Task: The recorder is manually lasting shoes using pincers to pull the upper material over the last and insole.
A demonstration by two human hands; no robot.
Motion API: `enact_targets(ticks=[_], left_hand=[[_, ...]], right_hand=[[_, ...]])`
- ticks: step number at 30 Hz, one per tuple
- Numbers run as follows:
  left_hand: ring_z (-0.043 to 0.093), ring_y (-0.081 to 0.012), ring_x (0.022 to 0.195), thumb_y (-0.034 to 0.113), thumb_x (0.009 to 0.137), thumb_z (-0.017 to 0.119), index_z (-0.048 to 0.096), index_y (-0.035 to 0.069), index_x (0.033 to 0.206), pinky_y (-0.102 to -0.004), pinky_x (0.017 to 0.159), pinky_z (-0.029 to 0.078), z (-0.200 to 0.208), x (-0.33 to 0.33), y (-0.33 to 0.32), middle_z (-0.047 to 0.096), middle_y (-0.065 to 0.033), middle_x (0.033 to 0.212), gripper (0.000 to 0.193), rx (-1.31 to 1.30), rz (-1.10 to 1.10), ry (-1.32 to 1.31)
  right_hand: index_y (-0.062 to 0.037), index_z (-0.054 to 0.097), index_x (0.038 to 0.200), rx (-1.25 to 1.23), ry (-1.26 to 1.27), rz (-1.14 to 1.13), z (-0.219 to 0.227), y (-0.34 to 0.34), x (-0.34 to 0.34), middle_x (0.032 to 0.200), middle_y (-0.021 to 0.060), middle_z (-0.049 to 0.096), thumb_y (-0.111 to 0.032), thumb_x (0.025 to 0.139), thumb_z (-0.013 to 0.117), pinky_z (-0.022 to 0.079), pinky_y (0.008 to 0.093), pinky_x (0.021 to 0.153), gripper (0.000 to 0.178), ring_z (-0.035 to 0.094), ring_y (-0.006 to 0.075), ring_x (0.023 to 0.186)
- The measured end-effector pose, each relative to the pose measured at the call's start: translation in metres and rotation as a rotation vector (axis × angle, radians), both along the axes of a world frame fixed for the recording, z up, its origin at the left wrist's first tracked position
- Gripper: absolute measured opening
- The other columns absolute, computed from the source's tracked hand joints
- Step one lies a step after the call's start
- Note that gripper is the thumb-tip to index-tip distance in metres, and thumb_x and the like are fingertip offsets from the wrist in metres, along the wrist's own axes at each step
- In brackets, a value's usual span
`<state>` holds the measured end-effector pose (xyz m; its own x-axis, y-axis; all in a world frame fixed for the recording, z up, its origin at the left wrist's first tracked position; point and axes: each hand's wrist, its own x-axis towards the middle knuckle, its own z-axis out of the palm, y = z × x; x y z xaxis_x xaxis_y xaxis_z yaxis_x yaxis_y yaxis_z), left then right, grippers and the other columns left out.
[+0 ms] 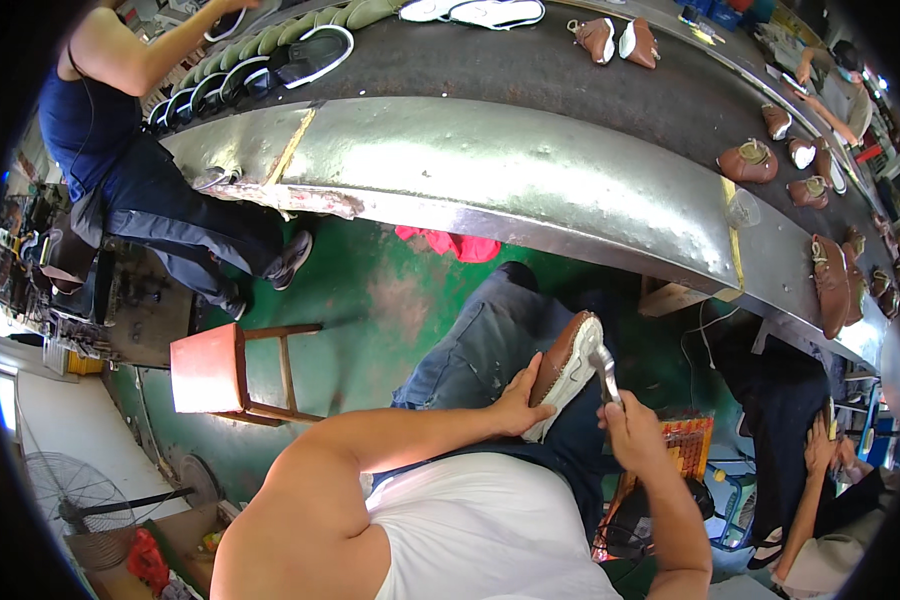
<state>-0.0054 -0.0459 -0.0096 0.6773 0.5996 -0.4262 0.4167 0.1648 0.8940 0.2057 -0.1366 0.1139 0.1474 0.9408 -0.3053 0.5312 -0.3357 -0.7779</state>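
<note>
A brown shoe [562, 375] with a white sole rests over my lap, its sole turned up and toward the right. My left hand [518, 405] grips it from the left side, thumb on the sole's edge and fingers along the upper. My right hand [632, 430] is closed around a silver, hammer-like metal tool [607, 372]. The tool's upper end meets or overlaps the white sole near the shoe's far end; whether it touches is unclear. Its exact kind is hard to make out.
A metal-edged conveyor [450, 160] curves across in front, carrying brown shoes [748, 161] and dark shoes [315, 55]. To the left are a red-seated stool [210, 370], a standing person [120, 150] and a fan [80, 500]. Another person's hands [820, 448] are at the right.
</note>
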Motion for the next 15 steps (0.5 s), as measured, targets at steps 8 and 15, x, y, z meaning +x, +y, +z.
enact_targets(ticks=[8,15], left_hand=[[0.047,-0.0254,0.133,0.026,0.088,0.072,0.018,0.004,0.156,-0.0353,0.110,0.037,0.047,-0.022,0.033,0.047,-0.0146,0.146,0.090,-0.437,0.073,-0.281],[0.054,-0.0253,0.125,0.058,0.096,0.047,0.039,0.005,0.146,-0.0422,0.106,0.044,0.111,-0.023,0.084,0.053,-0.0150,0.138,0.074,-0.860,0.157,-0.879]], right_hand=[[0.0020,0.059,0.097,-0.053,0.017,-0.030,-0.073,-0.018,0.001,0.077,0.0186,0.067,-0.028,0.101,0.048,0.052,0.0423,0.066,0.032,0.067,0.0350,0.069],[0.0013,0.060,0.099,-0.043,-0.072,-0.087,-0.094,-0.041,0.010,0.075,0.0153,0.067,-0.023,0.096,0.056,0.051,0.0407,0.067,0.025,0.068,0.0304,0.071]])
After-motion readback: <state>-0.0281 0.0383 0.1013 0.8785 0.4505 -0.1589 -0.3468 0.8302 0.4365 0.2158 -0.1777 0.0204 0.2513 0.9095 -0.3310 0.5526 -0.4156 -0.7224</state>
